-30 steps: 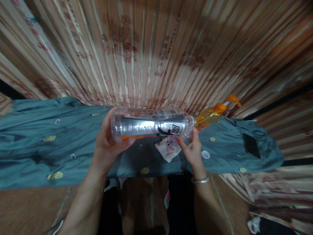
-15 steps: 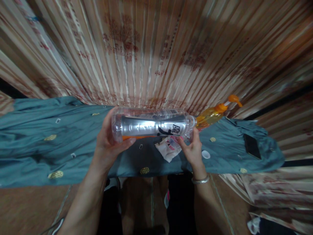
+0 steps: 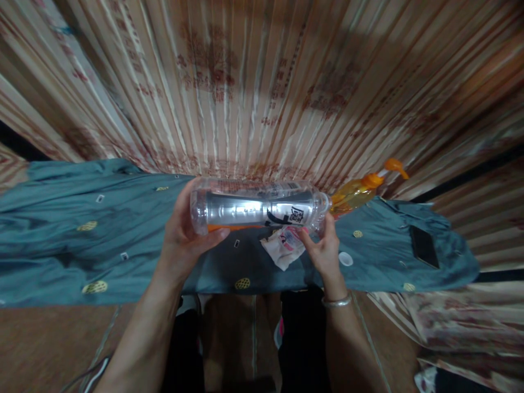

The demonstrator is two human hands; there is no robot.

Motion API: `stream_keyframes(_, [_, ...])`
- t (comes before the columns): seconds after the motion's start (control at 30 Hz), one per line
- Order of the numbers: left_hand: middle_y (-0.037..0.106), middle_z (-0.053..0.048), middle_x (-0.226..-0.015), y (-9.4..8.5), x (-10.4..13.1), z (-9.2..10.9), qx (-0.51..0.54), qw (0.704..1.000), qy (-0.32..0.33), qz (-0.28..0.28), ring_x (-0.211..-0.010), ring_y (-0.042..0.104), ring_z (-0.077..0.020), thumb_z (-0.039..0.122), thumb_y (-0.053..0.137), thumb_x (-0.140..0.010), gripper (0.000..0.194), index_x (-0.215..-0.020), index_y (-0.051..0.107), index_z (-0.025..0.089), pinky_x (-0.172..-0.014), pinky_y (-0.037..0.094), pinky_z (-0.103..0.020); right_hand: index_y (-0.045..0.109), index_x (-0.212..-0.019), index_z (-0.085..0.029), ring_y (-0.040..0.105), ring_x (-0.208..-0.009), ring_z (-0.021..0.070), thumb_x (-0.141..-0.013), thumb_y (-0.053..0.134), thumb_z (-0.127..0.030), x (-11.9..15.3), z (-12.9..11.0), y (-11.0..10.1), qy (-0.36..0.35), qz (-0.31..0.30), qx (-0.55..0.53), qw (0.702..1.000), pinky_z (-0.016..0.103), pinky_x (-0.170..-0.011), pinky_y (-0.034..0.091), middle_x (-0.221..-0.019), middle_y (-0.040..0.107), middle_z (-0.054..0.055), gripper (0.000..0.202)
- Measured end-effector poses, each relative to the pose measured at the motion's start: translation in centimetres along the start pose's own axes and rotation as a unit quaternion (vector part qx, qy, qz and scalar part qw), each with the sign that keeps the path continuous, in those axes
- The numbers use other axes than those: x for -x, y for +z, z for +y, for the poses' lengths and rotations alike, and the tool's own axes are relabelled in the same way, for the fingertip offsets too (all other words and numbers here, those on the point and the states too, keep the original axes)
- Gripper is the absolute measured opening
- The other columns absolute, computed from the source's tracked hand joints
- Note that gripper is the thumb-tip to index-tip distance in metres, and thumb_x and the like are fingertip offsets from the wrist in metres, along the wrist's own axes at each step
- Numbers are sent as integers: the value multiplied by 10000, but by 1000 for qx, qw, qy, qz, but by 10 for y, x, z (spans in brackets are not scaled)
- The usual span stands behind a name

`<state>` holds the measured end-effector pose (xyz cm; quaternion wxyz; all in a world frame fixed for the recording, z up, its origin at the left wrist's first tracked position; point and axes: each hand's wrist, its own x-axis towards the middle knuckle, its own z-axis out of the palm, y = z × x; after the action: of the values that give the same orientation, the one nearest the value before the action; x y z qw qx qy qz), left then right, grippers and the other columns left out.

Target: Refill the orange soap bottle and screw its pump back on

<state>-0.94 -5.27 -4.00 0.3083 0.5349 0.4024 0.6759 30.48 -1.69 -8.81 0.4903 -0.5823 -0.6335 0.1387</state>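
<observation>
A large clear plastic bottle with a silver label lies sideways between my hands, its neck to the right. My left hand is closed around its base. Near the neck, my right hand grips the bottle with thumb and fingers. Just past the neck stands a yellow-orange pump bottle, tilted in view, with an orange pump head. Below the clear bottle, close to my right thumb, lies a white cloth or packet with pink print. A white round cap rests right of my right hand.
A teal cloth with yellow pineapple prints covers the long, narrow surface. Toward its right end lies a black phone. A pleated, patterned curtain hangs close behind. My legs and the tiled floor show below.
The whole view has shifted very slightly. Both hands keep the same grip on the clear bottle, and nothing else has visibly moved.
</observation>
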Motion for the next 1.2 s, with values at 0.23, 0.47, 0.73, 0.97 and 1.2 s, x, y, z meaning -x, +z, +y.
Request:
stream_keyframes(0.23, [712, -84, -1473, -2, -1, -5, 1, 1000, 21, -11, -1384, 676, -349, 438, 1046, -663, 965, -1530, 632, 348, -1157, 603, -541, 598, -1445, -179, 764, -1126, 348, -874, 776, -612, -1, -3, 0, 3, 5, 1, 1000, 552, -1064, 607, -1270, 777, 165, 739])
stream_keyframes(0.47, [724, -81, -1460, 0, -2, -1, 2, 1000, 31, -1, -1359, 689, -319, 409, 1061, -626, 945, -1488, 679, 335, -1161, 592, -493, 597, -1453, -179, 775, -1118, 345, -876, 776, -607, -1, -3, 0, 1, 3, 0, 1000, 535, -1013, 633, -1286, 785, 170, 740])
stream_keyframes(0.73, [736, -55, -1410, 2, -4, -5, 10, 998, 62, -6, -1301, 704, -268, 409, 1066, -632, 941, -1488, 680, 338, -1117, 609, -416, 587, -1469, -195, 752, -1203, 354, -884, 775, -581, -2, 1, 0, 1, -7, -13, 1000, 553, -1081, 596, -1363, 754, 175, 726])
stream_keyframes(0.97, [756, -44, -1392, 0, -5, -5, 12, 999, 28, 10, -1290, 713, -262, 473, 1077, -586, 950, -1454, 705, 364, -1077, 641, -422, 596, -1460, -189, 767, -1115, 352, -875, 784, -619, -2, -2, 0, 6, -2, -8, 1000, 556, -1048, 608, -1274, 778, 165, 750])
stream_keyframes(1.2, [742, -43, -1427, -2, -10, -2, 33, 999, -4, 2, -1334, 693, -295, 387, 1095, -549, 943, -1418, 729, 373, -1070, 655, -455, 605, -1451, -185, 768, -1124, 367, -870, 780, -654, -3, -6, 0, 12, -4, -11, 1000, 572, -1023, 616, -1292, 777, 180, 767])
